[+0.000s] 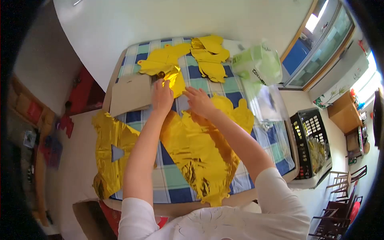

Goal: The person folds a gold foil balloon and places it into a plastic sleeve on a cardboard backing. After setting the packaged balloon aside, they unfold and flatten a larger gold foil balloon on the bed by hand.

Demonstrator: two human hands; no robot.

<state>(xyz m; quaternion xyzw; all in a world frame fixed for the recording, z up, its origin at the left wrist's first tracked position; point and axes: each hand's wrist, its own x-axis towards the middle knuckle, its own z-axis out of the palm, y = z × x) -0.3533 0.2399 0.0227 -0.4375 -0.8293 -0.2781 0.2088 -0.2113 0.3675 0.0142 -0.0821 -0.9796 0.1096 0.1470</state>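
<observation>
Flat gold foil balloons lie on a checked tablecloth. My left hand (162, 98) is closed at the near part of a gold foil balloon (170, 58) at the back, where the foil is lifted and shiny. Its fingertips are partly hidden by the hand. My right hand (198, 103) is beside it, fingers stretched out and nothing seen in them, just above the top edge of a large foil balloon (200, 148) spread under my forearms. Another balloon with a triangular hole (108, 144) hangs over the table's left side. A folded foil stack (210, 58) sits at the back.
A beige cardboard sheet (130, 96) lies left of my left hand. At the back right are a green-white plastic bag (258, 66) and clear plastic packaging (266, 104). A black crate (310, 140) stands beyond the right table edge, with an open cardboard box (90, 218) below left.
</observation>
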